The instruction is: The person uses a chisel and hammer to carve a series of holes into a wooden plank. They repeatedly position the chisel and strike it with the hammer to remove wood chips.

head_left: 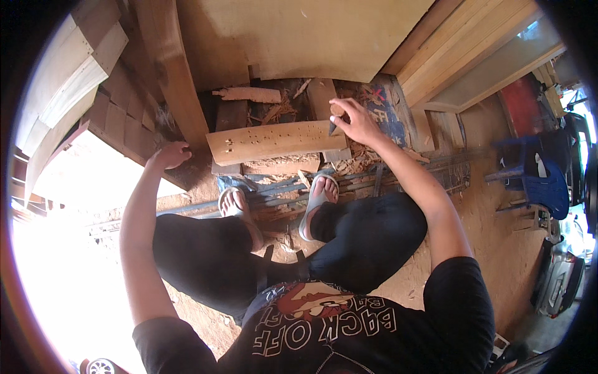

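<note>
A light wooden plank [268,141] with several small dark holes and marks lies crosswise in front of my feet, resting on darker wood blocks. My right hand [356,124] is closed on a short tool [337,111] with a round brown end and a dark pointed tip. That tip points down at the plank's right end; whether it touches the wood I cannot tell. Off the plank's left end, my left hand [172,155] is held with curled fingers beside a wooden post [177,81]. What it holds, if anything, is hidden.
Wood chips [358,163] and a broken wood piece [249,95] lie around the plank. Metal bars [280,194] run under my sandalled feet. A large wooden panel [286,37] stands ahead, stacked boards [467,53] at right. Farther right is a blue chair [543,190].
</note>
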A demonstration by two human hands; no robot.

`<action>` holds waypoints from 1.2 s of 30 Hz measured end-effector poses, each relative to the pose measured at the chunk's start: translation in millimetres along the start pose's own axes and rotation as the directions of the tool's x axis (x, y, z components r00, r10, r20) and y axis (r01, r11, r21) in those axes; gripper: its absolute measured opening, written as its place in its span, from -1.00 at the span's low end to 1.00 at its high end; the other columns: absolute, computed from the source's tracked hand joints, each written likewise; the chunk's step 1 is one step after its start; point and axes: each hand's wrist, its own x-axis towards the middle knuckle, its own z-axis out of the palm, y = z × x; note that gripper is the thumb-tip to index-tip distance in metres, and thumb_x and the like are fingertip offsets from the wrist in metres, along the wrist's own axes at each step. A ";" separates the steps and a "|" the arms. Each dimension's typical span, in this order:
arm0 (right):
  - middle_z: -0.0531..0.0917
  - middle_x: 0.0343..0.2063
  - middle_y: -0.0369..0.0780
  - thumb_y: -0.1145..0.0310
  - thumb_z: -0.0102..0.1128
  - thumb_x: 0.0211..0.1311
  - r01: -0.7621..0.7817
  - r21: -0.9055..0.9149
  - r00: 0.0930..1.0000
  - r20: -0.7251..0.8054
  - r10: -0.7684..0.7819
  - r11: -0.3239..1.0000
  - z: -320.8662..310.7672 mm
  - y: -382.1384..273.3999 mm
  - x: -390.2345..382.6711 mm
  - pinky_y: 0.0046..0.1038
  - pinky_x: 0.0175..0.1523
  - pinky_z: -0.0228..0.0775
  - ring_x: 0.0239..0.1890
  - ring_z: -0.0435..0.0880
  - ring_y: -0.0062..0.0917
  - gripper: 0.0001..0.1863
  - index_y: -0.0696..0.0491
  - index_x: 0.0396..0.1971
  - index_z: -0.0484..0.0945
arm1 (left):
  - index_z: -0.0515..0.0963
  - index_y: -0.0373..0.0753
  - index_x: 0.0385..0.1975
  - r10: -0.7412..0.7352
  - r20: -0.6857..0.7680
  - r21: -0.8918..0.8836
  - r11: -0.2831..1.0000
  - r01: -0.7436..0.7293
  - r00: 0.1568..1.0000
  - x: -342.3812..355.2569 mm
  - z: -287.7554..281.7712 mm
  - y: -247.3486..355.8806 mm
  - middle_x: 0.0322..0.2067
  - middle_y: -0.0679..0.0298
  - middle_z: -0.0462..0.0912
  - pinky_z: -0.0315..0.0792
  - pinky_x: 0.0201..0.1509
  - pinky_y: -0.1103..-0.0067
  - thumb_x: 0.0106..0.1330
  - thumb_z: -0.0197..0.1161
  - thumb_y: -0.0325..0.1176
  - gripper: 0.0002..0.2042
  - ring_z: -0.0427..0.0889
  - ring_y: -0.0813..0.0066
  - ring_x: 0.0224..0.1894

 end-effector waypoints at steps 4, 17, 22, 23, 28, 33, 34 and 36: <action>0.69 0.07 0.00 0.14 0.30 0.45 -0.021 -0.017 0.999 0.046 0.022 1.000 8.6 -1.7 4.9 -0.05 0.18 0.57 0.10 0.71 -0.01 -0.42 -0.11 0.37 0.34 | 0.49 -0.18 0.41 0.025 -0.004 0.000 1.000 -0.025 1.000 11.9 0.1 8.1 0.22 -0.01 0.68 0.47 0.41 0.25 0.48 0.24 0.03 -0.40 0.62 0.01 0.30; 0.75 -0.20 0.10 0.04 0.27 0.46 -0.060 -0.027 0.998 0.017 0.061 0.998 26.0 13.0 5.1 0.07 -0.02 0.62 -0.17 0.76 0.13 -0.40 -0.13 0.38 0.31 | 0.42 -0.22 0.46 0.030 0.003 -0.142 0.989 -0.029 1.000 26.9 10.0 -9.3 0.22 -0.06 0.68 0.48 0.38 0.27 0.55 0.19 0.04 -0.38 0.65 0.01 0.28; 0.73 -0.01 0.06 -0.04 0.23 0.49 0.042 -0.058 0.996 -0.078 -0.047 0.997 23.9 9.6 4.0 -0.02 0.06 0.61 -0.01 0.73 0.08 -0.49 -0.05 0.26 0.49 | 0.41 -0.28 0.45 -0.004 0.006 -0.172 0.985 0.005 1.000 36.6 16.5 -36.0 0.19 -0.10 0.69 0.50 0.35 0.30 0.57 0.20 -0.01 -0.40 0.67 0.06 0.26; 0.73 -0.01 0.05 -0.03 0.22 0.50 0.029 -0.059 0.996 -0.081 -0.034 0.998 23.3 8.6 3.7 -0.02 0.06 0.61 -0.01 0.73 0.07 -0.48 -0.04 0.26 0.49 | 0.41 -0.29 0.45 -0.025 0.011 -0.188 0.982 0.027 1.000 40.2 18.9 -40.7 0.18 -0.11 0.69 0.51 0.33 0.31 0.56 0.21 -0.03 -0.40 0.67 0.07 0.25; 0.74 0.00 0.04 -0.02 0.23 0.51 0.044 -0.065 0.974 -0.221 -0.057 0.997 14.0 5.7 5.0 -0.07 0.04 0.63 0.01 0.75 0.01 -0.48 0.04 0.23 0.51 | 0.53 -0.27 0.36 0.025 -0.068 -0.317 0.947 -0.045 0.997 51.5 27.4 -50.7 0.14 -0.12 0.72 0.51 0.33 0.31 0.46 0.28 -0.04 -0.43 0.69 0.01 0.21; 0.73 0.04 0.04 0.01 0.24 0.50 -0.045 -0.129 0.991 -0.132 0.028 0.991 9.6 7.3 1.0 -0.08 0.07 0.63 0.04 0.74 0.01 -0.50 0.07 0.21 0.52 | 0.52 -0.33 0.35 0.021 -0.038 -0.272 0.962 -0.031 0.999 51.7 23.0 -43.9 0.14 -0.12 0.72 0.52 0.31 0.31 0.46 0.29 -0.05 -0.41 0.69 0.01 0.21; 0.73 0.04 0.03 0.02 0.24 0.50 -0.027 -0.113 0.988 -0.155 0.010 0.993 10.4 8.2 0.9 -0.08 0.07 0.62 0.04 0.74 0.02 -0.50 0.07 0.22 0.52 | 0.51 -0.34 0.36 0.023 -0.030 -0.255 0.967 -0.030 0.999 51.3 22.3 -43.6 0.14 -0.13 0.71 0.53 0.31 0.31 0.46 0.29 -0.04 -0.40 0.69 0.02 0.21; 0.74 0.04 0.02 0.03 0.24 0.50 -0.041 -0.103 0.986 -0.167 0.023 0.994 12.5 10.7 1.4 -0.07 0.08 0.62 0.04 0.74 0.02 -0.50 0.06 0.23 0.51 | 0.50 -0.34 0.37 0.029 -0.026 -0.281 0.959 -0.035 0.999 50.0 24.3 -45.0 0.15 -0.13 0.71 0.53 0.30 0.31 0.46 0.29 -0.04 -0.39 0.70 0.04 0.21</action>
